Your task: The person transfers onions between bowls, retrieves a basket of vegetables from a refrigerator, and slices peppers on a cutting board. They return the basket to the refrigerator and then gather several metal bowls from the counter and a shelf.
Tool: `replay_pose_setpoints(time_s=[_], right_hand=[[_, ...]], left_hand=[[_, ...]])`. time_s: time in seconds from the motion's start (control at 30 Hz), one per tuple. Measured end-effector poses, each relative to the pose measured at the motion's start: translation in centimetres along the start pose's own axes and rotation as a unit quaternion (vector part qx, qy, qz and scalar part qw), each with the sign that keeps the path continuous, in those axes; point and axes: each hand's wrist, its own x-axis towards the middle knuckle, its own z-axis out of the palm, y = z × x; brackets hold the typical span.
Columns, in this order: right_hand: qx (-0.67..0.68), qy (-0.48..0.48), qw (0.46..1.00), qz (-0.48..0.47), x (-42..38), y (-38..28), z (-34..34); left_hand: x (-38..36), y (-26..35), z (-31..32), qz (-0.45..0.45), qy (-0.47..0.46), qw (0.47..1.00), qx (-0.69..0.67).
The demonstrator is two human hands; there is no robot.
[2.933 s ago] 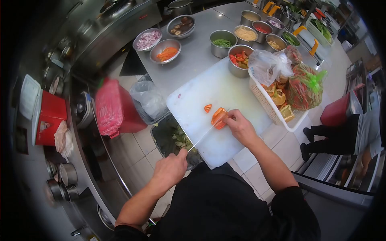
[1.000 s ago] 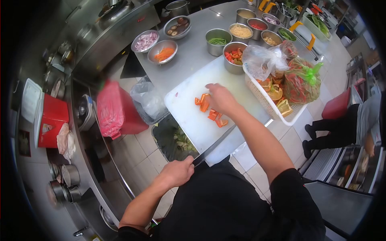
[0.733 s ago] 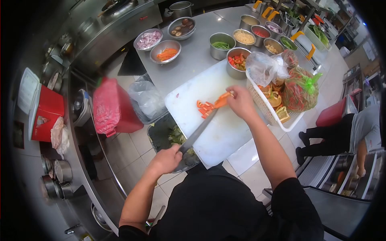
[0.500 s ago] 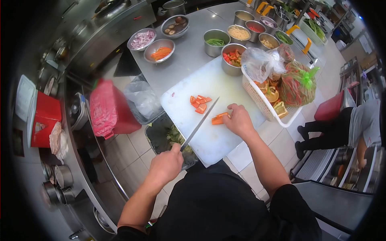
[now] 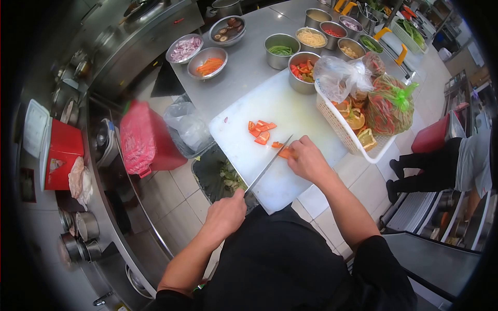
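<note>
My left hand (image 5: 224,213) is closed around the handle of the knife (image 5: 268,166). The blade runs up and to the right across the white board (image 5: 244,137), with its tip at the pepper strip (image 5: 283,152).

My right hand (image 5: 307,159) presses down on that orange strip with curled fingers, just right of the blade. One small cut piece (image 5: 276,144) lies right beside the knife tip.

A loose pile of cut pieces (image 5: 261,131) lies on the board, up and left of the blade and apart from it.

The board rests on a steel table (image 5: 244,67). Its near corner overhangs the edge above a scrap tray (image 5: 220,176) holding green trimmings.

Other items:
- A white basket (image 5: 342,127) touches the board's right edge. It holds halved peppers and tied bags.
- A steel bowl (image 5: 302,71) of mixed red and green pieces stands at the board's far edge.
- More bowls stand further back, one with carrot (image 5: 207,63) and one with red onion (image 5: 184,47).
- A red bin (image 5: 145,141) stands on the floor to the left.
- A second person (image 5: 451,166) is at the far right.
</note>
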Motion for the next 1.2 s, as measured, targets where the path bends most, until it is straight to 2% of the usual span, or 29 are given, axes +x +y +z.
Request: replay_pose_setpoints(time_s=[0.17,0.3,0.5,0.6,0.7,0.9,1.0,1.13,1.2], right_hand=[[0.011,0.016,0.999,0.041,-0.8,-0.1,0.6],[0.004,0.016,0.999,0.035,-0.8,-0.1,0.7],[0.045,0.007,0.999,0.007,-1.2,0.3,0.4],[0.090,0.047,0.995,0.002,-1.6,-0.2,-0.4],[0.097,0.035,0.995,0.008,-1.7,0.1,-0.4],[0.092,0.009,0.996,0.011,-2.0,1.3,0.6],[-0.014,0.110,0.989,-0.096,-2.2,1.2,1.2],[-0.075,0.069,0.985,-0.141,0.7,0.9,2.5],[-0.084,0.069,0.981,-0.163,2.7,0.2,3.8]], left_hand=[[-2.1,0.5,-2.3,-0.004,-0.028,0.999,-0.021],[-2.2,0.3,-0.9,-0.014,-0.065,0.997,-0.028],[0.6,1.1,-0.6,0.000,-0.002,1.000,0.007],[-0.6,1.3,-2.6,0.000,-0.012,1.000,0.001],[-2.1,1.8,-3.3,-0.010,-0.065,0.997,0.043],[1.0,1.4,-0.9,0.007,-0.041,0.999,0.014],[-0.9,0.5,-2.7,-0.026,-0.008,1.000,-0.015],[-0.5,-2.3,-3.3,-0.071,0.153,0.984,0.048],[1.5,-3.5,-3.2,-0.056,0.168,0.982,0.067]])
